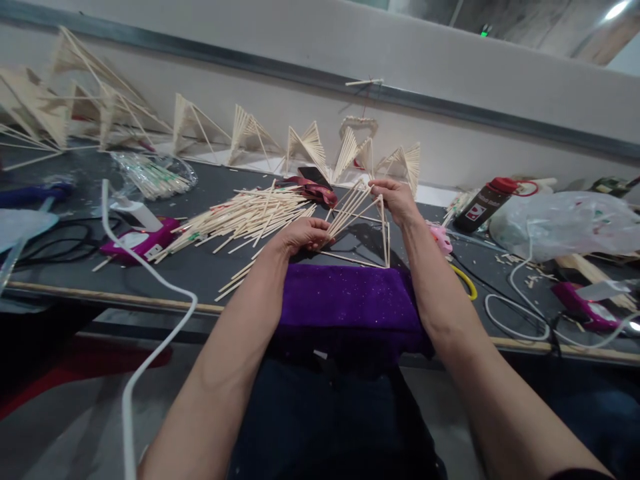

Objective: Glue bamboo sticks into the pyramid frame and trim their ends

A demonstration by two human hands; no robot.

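Observation:
A small frame of thin wooden sticks [347, 212] stands over the dark table, just beyond a purple cloth [350, 297] at the front edge. My left hand [306, 235] is closed on the lower left ends of its fanned sticks. At the fan's upper right end, the fingers of my right hand [393, 197] pinch the sticks near the top corner. Below that hand, the frame's upright sticks meet a base stick close to the cloth. Loose sticks [250, 215] lie in a wide pile left of the frame.
Finished stick models [307, 148] line the wall. A purple glue device [137, 243] with a white cable lies left. At right are a red-capped bottle [483, 205], a plastic bag [565, 223], yellow ring handle [465, 281] and another purple device [590, 308].

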